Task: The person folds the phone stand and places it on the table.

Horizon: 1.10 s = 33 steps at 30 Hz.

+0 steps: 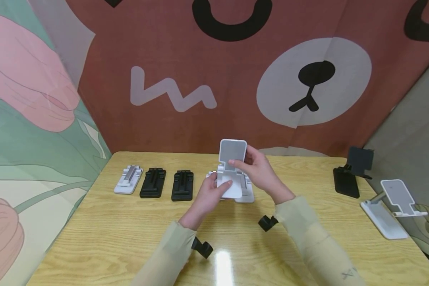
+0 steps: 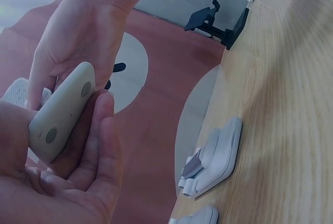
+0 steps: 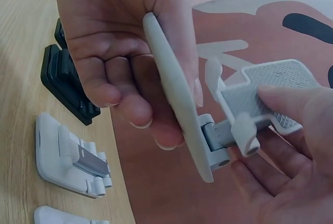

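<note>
Both hands hold a white foldable phone stand (image 1: pixel 232 149) above the table, its grey-padded plate raised on a hinged arm. My left hand (image 1: pixel 208 193) grips the stand's flat base, with the thumb across its face and the fingers behind. My right hand (image 1: pixel 261 170) pinches the padded plate, thumb on the grey pad. The right wrist view shows the plate (image 3: pixel 278 81) tilted away from the base (image 3: pixel 174 89), with a grey arm joining them. Two round feet dot the base's underside (image 2: pixel 67 110) in the left wrist view.
Folded white stands (image 1: pixel 248 193) lie on the table (image 1: pixel 128 242) behind the held one, partly hidden. Leftward sit two folded black stands (image 1: pixel 182 186) and a folded white stand (image 1: pixel 128 180). At the right edge, a black stand (image 1: pixel 346 182) and a white stand (image 1: pixel 384 220) are unfolded.
</note>
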Each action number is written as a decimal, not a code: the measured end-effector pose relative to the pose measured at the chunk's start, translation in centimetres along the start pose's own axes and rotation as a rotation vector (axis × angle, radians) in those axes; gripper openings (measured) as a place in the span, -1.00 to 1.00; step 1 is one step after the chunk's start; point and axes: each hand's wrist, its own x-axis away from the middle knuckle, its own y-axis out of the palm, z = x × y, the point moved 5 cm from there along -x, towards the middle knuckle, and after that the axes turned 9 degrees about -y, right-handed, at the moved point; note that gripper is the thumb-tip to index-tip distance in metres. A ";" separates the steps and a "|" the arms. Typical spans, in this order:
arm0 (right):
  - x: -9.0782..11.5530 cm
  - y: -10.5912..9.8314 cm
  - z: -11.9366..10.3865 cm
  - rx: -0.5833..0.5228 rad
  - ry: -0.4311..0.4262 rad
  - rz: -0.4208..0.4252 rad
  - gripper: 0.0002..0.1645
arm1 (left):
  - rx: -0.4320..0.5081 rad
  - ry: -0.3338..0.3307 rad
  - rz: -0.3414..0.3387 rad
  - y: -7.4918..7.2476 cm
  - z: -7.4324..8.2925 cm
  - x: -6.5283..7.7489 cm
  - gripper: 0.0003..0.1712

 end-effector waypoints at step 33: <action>-0.9 -1.4 -1.8 0.006 0.101 0.110 -0.32 | -0.041 -0.012 0.032 0.3 -0.3 -0.1 -0.52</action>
